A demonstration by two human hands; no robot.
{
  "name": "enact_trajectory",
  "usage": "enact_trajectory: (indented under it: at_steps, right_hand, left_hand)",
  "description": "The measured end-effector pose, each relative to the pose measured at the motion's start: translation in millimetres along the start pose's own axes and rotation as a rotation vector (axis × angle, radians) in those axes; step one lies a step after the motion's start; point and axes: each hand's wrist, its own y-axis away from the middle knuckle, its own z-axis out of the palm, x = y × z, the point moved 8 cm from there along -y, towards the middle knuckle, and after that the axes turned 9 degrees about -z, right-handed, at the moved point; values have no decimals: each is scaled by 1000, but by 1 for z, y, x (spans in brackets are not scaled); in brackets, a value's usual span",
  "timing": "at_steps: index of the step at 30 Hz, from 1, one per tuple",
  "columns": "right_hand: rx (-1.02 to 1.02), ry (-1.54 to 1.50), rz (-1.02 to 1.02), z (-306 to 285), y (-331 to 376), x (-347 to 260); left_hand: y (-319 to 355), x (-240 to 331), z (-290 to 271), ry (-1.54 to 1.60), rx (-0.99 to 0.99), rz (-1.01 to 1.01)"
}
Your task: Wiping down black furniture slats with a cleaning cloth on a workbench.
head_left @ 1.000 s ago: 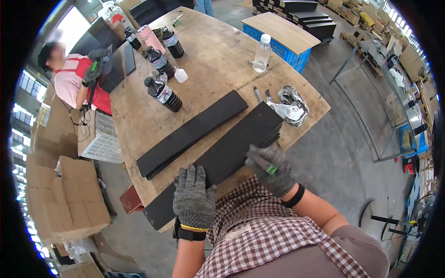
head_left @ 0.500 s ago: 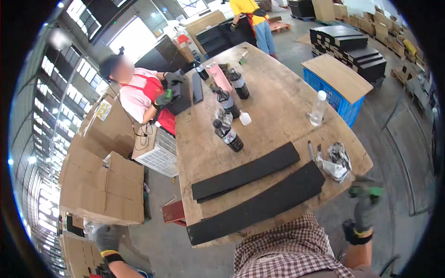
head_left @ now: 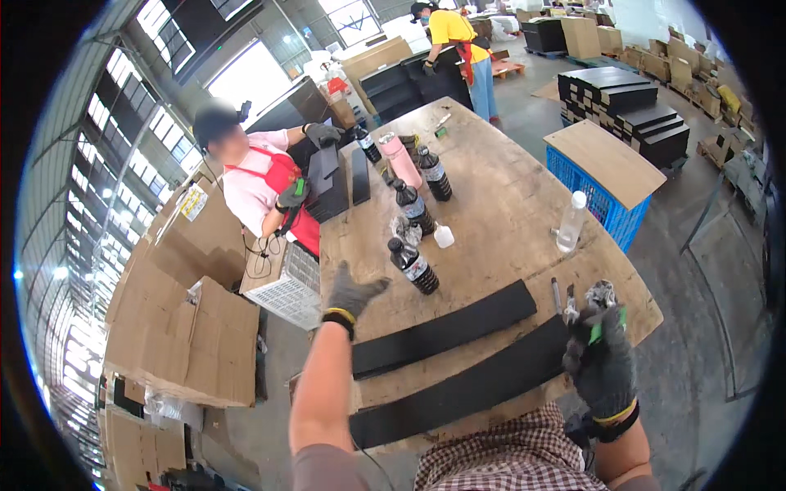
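Over the left edge of the wooden table (head_left: 508, 225), my left hand (head_left: 354, 293) reaches in a grey glove, its fingers spread and holding nothing. Below it lies one end of a long black strip (head_left: 450, 326). A second, longer black strip (head_left: 467, 391) runs along the table's near edge. My right hand (head_left: 604, 364), also gloved, is closed around a small green tool (head_left: 607, 325) whose kind I cannot make out. That hand is at the right end of the nearer strip and partly covers a crumpled plastic bag (head_left: 602, 295). Two slim tools (head_left: 557, 295) lie beside the bag.
Several dark bottles (head_left: 414, 267) and a pink tumbler (head_left: 401, 161) stand mid-table; a clear bottle (head_left: 571, 222) stands at right. Across the left side, a person in a red apron (head_left: 274, 172) handles black pieces. Cardboard boxes (head_left: 213, 344) flank the left; a blue crate (head_left: 594, 192) stands right.
My left hand has come up from low on the left to over the table. My right hand has moved left and inward, still closed on the green tool.
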Motion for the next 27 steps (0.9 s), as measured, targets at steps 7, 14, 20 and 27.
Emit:
enact_trajectory:
  at_steps: [7,14,20,27]
  right_hand:
    - [130,143,62,-21,7,14]
    - [85,-61,127,-12,-3,28]
    - [96,-1,131,-6,-15,46]
    - [-6,-134,243,38,-24,89]
  left_hand:
    - [-3,69,124,585,-260,-11]
    - [-6,68,145,637,-83,-127]
    - [-3,80,97,651,-145,101]
    - [70,125,11,269,-226,281]
